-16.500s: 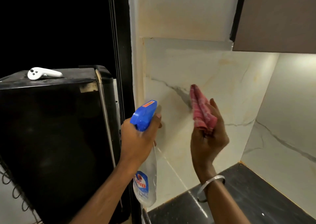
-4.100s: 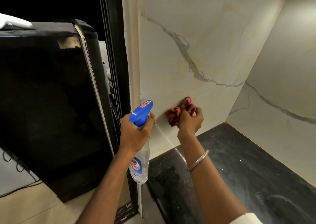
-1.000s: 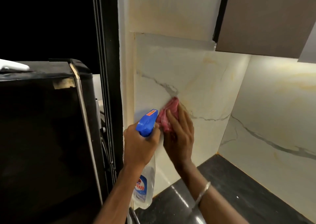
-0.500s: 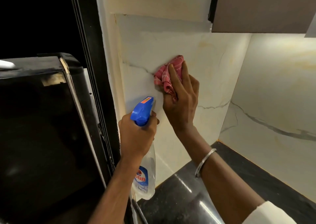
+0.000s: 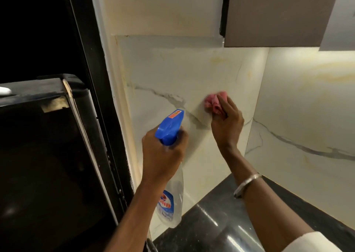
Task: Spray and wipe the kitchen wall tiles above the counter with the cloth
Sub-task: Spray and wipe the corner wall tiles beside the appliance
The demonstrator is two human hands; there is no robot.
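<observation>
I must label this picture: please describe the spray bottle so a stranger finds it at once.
Right of the black appliance, before the marble wall tiles, the left hand holds the spray bottle. Only it has a blue trigger head on a clear body.

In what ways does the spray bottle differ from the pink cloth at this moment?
The spray bottle is rigid clear plastic with a blue head; the cloth is soft, pink and bunched up. The left hand grips the spray bottle by its neck, nozzle toward the wall tile; the right hand holds the cloth against that tile. The spray bottle hangs lower than the cloth. Shared: each is held in one hand.
</observation>
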